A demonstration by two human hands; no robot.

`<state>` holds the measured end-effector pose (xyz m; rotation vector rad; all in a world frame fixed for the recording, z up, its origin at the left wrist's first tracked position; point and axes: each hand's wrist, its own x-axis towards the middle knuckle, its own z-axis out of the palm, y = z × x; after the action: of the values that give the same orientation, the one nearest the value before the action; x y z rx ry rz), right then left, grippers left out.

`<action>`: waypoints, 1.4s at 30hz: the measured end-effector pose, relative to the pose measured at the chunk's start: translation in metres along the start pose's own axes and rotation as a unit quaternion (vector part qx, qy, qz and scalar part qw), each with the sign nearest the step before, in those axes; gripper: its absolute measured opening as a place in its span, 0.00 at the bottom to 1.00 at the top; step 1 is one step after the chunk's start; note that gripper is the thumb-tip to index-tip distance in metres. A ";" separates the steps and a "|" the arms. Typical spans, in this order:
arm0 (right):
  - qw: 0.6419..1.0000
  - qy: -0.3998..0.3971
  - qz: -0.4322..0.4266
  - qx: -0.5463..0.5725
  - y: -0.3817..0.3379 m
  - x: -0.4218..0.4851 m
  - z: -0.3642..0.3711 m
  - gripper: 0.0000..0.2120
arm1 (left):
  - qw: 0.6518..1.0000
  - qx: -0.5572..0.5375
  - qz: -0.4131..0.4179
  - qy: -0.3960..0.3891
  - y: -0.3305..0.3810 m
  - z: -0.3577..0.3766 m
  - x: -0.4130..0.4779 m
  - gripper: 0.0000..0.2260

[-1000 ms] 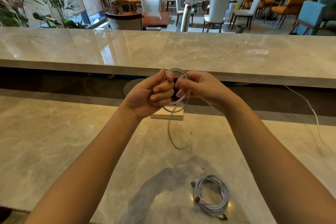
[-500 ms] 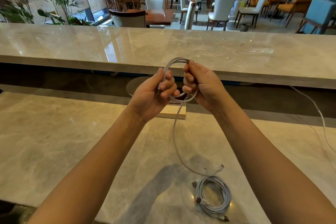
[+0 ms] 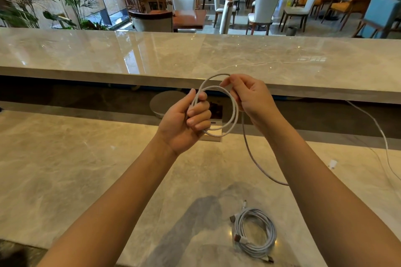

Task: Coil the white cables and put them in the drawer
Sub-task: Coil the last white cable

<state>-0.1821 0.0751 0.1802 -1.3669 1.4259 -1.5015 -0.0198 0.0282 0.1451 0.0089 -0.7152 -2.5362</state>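
Note:
I hold a white cable point(image 3: 234, 112) in mid-air over the marble counter point(image 3: 86, 169). My left hand point(image 3: 184, 124) is shut on the left side of its loops. My right hand point(image 3: 249, 97) pinches the top right of a loop. Its loose tail point(image 3: 253, 158) hangs down and passes behind my right forearm. A second white cable point(image 3: 255, 233) lies coiled on the counter near the front edge, below my right arm. No drawer is in view.
A third white cable point(image 3: 377, 128) runs loose over the counter at the right, with a small white plug point(image 3: 332, 163) beside it. A small card stand point(image 3: 213, 136) sits behind my hands. A raised marble bar top point(image 3: 303, 60) spans the back.
My hands have moved apart. The loops have widened into a larger ring, and the tail has swung right, behind my right forearm.

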 end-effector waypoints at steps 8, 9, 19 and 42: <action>0.996 0.063 -0.056 0.014 -0.012 0.013 0.009 0.14 | 0.991 0.077 0.051 0.096 -0.009 0.010 -0.002 0.17; 0.996 0.065 -0.059 0.013 -0.014 0.014 0.010 0.14 | 0.990 0.086 0.054 0.102 -0.009 0.012 -0.003 0.17; 0.991 0.135 -0.027 0.005 -0.017 0.024 0.012 0.15 | 0.983 0.143 0.064 0.100 -0.009 0.011 -0.004 0.23; 0.906 -0.177 0.202 0.326 0.006 -0.016 0.018 0.15 | 0.995 0.054 0.063 0.059 0.006 -0.014 -0.014 0.21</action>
<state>-0.1618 0.0839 0.1682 -0.8054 0.7964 -1.2095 -0.0030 0.0239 0.1342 0.1459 -0.7799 -2.3533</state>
